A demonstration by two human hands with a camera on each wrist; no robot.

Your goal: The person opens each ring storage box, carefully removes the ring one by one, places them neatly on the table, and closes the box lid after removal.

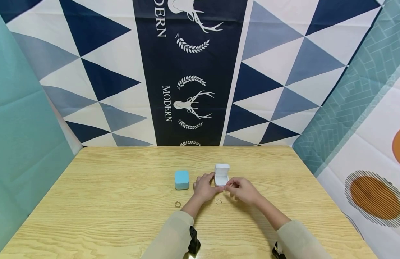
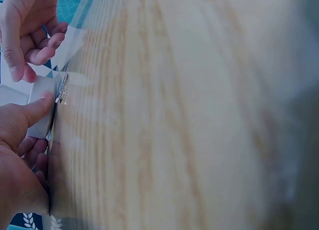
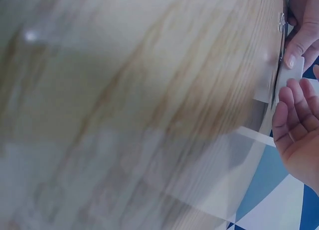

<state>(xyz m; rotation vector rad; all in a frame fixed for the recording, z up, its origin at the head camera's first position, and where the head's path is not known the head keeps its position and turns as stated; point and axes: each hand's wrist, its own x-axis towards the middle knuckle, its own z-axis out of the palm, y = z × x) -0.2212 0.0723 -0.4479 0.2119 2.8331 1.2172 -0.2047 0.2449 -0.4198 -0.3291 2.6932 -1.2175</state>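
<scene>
A small white ring box (image 1: pixel 221 181) stands on the table with its lid raised at the back. My left hand (image 1: pixel 205 187) holds it from the left, its thumb along the front wall and its fingers at the side. In the left wrist view that thumb presses flat on the white box (image 2: pixel 44 113). My right hand (image 1: pixel 243 190) has thumb and forefinger together right at the box's front right corner, the other fingers loosely curled. A thin silver-coloured ring (image 1: pixel 219 202) lies just in front of the box, between the two forearms.
To the left of the box stands a closed light-blue box (image 1: pixel 182 180). A gold-coloured ring (image 1: pixel 177 204) lies in front of it, near my left forearm. The wooden table (image 1: pixel 99 201) reaches back to a patterned cloth (image 1: pixel 190 72), with more cloths at both sides.
</scene>
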